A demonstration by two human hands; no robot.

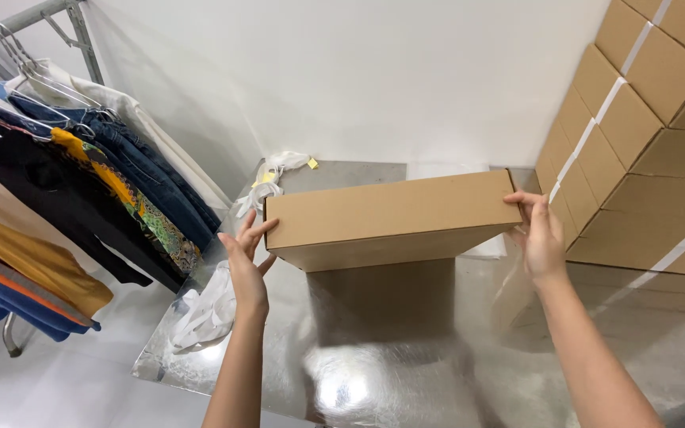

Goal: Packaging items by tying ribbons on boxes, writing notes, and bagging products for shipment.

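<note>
Shiny metal table (pixel 406 380) across the lower middle, mirroring what hangs above it; white wall (pixel 374 71) behind, plain and bare; stack of cardboard cartons (pixel 644 135) banded with white tape along the right, resting at the table's far right side; clothes rack (pixel 33 24) of grey metal tube at upper left, hung with dark garments, blue denim, a yellow patterned piece and, lower down, an orange and blue top on wire hangers; flat brown cardboard box (pixel 390 218) held in the air above the table's middle, lid closed, long side facing the camera, tilted slightly so the right end sits higher, its blurred reflection directly beneath on the metal; clear plastic bags (pixel 212 309) crumpled at the table's left edge, just beside the left wrist; white cloth bundle (pixel 275 178) with small yellow tags at the far left corner of the table, just behind the box's left end; left hand (pixel 246 257) open, fingers spread and pointing up, palm pressed flat against the box's left end; right hand (pixel 539 230) likewise open, fingers curved over the box's upper right corner, palm against the right end; box clamped between the two palms rather than gripped by closed fingers
</note>
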